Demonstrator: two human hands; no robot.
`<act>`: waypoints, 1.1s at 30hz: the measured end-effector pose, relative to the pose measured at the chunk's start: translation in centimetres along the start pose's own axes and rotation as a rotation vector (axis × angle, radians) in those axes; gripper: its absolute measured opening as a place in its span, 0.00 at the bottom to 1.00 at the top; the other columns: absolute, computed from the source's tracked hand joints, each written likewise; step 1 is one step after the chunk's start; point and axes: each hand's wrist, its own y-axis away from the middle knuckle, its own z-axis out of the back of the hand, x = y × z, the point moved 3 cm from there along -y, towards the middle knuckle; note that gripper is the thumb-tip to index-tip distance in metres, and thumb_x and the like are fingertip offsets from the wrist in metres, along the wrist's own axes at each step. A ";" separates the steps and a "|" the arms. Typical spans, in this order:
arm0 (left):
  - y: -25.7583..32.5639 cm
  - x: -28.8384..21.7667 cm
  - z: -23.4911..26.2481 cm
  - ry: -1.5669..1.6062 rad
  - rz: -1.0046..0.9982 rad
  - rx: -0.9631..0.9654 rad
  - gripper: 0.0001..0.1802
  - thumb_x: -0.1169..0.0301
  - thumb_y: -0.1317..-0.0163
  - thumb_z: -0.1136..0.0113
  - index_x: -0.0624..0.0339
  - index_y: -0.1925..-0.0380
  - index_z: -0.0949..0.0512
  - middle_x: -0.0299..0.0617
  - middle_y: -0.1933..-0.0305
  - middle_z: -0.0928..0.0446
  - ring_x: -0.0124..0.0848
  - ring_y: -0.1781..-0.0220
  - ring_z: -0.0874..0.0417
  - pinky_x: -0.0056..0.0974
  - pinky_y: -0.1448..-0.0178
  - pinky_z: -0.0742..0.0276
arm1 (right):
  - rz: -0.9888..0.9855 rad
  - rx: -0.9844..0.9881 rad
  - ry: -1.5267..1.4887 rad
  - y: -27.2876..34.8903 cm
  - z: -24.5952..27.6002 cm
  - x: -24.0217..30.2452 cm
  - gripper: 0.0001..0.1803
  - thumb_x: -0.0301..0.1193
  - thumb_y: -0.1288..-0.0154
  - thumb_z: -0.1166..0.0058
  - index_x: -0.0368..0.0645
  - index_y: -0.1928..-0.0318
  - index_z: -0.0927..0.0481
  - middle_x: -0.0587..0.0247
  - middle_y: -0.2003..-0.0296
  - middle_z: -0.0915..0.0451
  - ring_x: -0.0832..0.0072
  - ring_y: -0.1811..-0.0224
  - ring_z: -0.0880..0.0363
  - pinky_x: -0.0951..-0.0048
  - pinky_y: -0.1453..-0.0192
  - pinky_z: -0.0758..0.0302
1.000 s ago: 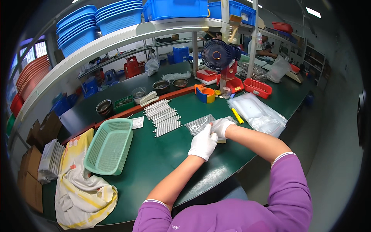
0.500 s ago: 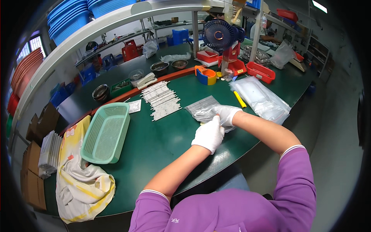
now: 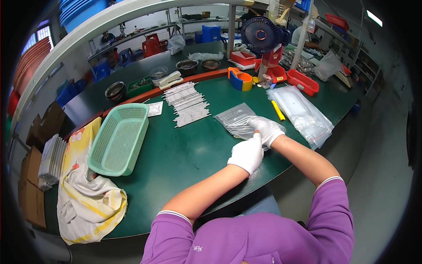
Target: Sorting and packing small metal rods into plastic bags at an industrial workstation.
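Both gloved hands, left hand and right hand, pinch the clear bag, its long axis running away-left.

Factory packing bench, stacked crates

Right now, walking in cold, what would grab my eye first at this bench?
Two white-gloved hands, left and right, meet at mid-table on a clear plastic bag with thin rods inside. Just beyond lies a spread of loose rods, and to the left sits a mint-green basket beside a crumpled yellow-and-white cloth. A dark blue fan stands at the far edge.
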 end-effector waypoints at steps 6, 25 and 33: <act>0.3 0.1 -0.7 0.015 -0.002 0.023 0.26 0.69 0.43 0.50 0.71 0.46 0.37 0.55 0.72 0.22 0.49 0.71 0.20 0.48 0.66 0.24 | 0.051 0.280 0.023 -0.9 0.2 0.6 0.18 0.37 0.53 0.44 0.39 0.62 0.25 0.46 0.59 0.23 0.52 0.54 0.25 0.60 0.50 0.28; 0.5 -0.2 -0.8 -0.063 0.019 0.027 0.36 0.69 0.45 0.49 0.75 0.39 0.47 0.53 0.72 0.22 0.48 0.73 0.19 0.47 0.67 0.24 | 0.080 0.277 -0.102 -1.0 0.3 1.8 0.19 0.34 0.50 0.48 0.37 0.58 0.24 0.45 0.58 0.23 0.52 0.52 0.26 0.62 0.47 0.30; 1.0 0.0 -1.1 -0.112 0.042 0.111 0.35 0.68 0.45 0.49 0.78 0.41 0.45 0.52 0.73 0.22 0.47 0.73 0.19 0.46 0.68 0.24 | 0.215 0.103 -0.131 3.0 -0.2 0.0 0.18 0.33 0.36 0.57 0.36 0.50 0.28 0.43 0.50 0.28 0.52 0.45 0.31 0.64 0.38 0.37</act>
